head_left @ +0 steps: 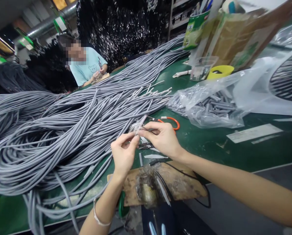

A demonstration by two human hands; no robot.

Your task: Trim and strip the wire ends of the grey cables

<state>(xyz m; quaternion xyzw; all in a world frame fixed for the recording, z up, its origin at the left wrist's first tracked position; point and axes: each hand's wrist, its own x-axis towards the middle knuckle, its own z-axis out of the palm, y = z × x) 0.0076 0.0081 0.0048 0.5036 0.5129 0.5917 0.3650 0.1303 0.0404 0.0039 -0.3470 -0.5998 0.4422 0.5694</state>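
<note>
1. Far left: a big heap of grey cables (50,140) looping all over the green table (204,143), pale ends bunched near the middle.
2. Behind the heap, a co-worker in a light blue T-shirt (89,62), both hands in front of them.
3. Left hand (123,155) – thumb and forefinger pinched on a whitish wispy piece (137,126), too blurred to say exactly what. It sits up between the two hands, beside the cable ends.
4. Right hand (164,138) is on it too, thumb and forefinger squeezed together on the same bit.
5. Just past that hand, an orange loop handle (176,122) on the table.
6. Further right – a clear plastic bag (197,119) full of short grey tubes (216,107).
</note>
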